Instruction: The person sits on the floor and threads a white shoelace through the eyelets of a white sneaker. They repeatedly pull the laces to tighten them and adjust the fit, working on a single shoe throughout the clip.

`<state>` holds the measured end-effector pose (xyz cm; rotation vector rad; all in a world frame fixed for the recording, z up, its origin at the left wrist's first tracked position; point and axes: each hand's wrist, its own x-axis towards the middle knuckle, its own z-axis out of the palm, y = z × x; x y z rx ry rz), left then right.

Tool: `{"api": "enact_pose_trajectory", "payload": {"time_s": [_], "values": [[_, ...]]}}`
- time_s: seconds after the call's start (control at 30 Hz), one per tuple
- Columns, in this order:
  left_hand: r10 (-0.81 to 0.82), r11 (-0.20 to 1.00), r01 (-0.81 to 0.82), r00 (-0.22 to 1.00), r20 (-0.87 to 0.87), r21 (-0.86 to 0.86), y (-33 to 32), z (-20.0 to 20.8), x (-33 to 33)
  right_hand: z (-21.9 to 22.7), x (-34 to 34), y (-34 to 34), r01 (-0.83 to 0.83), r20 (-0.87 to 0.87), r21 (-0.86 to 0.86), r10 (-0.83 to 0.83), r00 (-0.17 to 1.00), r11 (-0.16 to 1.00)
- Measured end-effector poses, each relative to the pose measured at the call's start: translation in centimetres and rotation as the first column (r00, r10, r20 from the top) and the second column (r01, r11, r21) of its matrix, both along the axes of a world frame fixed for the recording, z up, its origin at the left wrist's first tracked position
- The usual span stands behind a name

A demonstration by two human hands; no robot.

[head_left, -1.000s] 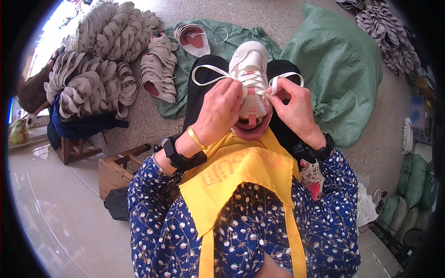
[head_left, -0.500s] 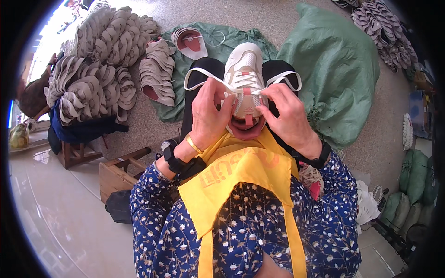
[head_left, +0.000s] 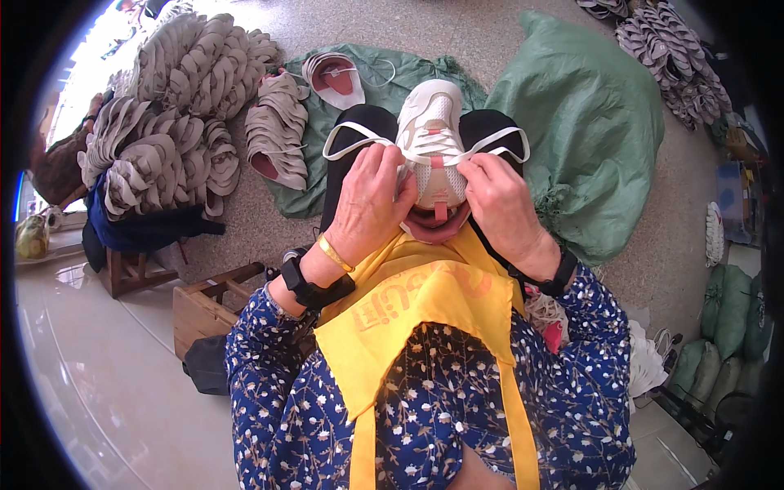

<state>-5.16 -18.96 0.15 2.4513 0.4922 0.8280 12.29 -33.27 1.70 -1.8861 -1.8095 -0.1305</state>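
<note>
Between my knees rests a white and pink sneaker upper [head_left: 431, 108], its toe pointing away from me and its pink-lined opening toward my apron. A white shoelace [head_left: 433, 144] crosses its front in several rows. My left hand [head_left: 367, 194] is closed at the left eyelet edge, pinching the lace, which loops out over my left knee. Opposite it, my right hand [head_left: 505, 206] pinches the lace at the right eyelet edge, where another loop arcs over my right knee. The fingertips partly hide the eyelets. A pink tab [head_left: 440, 211] shows on the tongue between my hands.
Stacked grey shoe uppers [head_left: 155, 155] pile up at the left, with a smaller stack [head_left: 276, 135] nearer. One loose upper [head_left: 335, 80] lies on a green sheet [head_left: 392, 61]. A full green sack [head_left: 588, 131] stands at the right. A wooden stool [head_left: 200, 314] is at my left.
My left hand has rolled over, its fingers now closer together at the eyelet edge. My right fingers have closed in on the lace. The sneaker upper has shifted slightly.
</note>
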Motion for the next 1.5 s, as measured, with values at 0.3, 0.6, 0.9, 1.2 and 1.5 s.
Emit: {"api": "enact_pose_trajectory", "payload": {"time_s": [0.3,0.6,0.9,1.2,1.5], "values": [[0.008,0.997,-0.005,0.999,0.035,-0.079,0.4,-1.0,0.4,0.3,1.1,1.2,-0.038,0.128,-0.057,0.045,0.991,0.998],[0.032,0.958,-0.012,0.997,0.066,-0.287,0.6,-1.6,0.2,0.8,0.7,1.7,-0.030,0.235,0.000,0.030,0.972,1.000],[0.040,0.943,-0.001,0.993,0.110,-0.332,0.6,-2.0,0.1,4.0,-4.3,1.1,-0.238,-0.256,0.088,0.253,0.933,0.967],[0.006,0.932,0.028,0.996,0.093,-0.362,0.6,-1.6,0.3,-0.2,-2.5,5.0,-0.104,-0.099,-0.066,0.097,0.990,0.992],[0.043,0.932,0.008,0.990,0.133,-0.363,0.5,-0.4,0.5,3.3,-1.6,3.6,-0.183,-0.351,-0.056,0.152,0.924,0.982]]}}
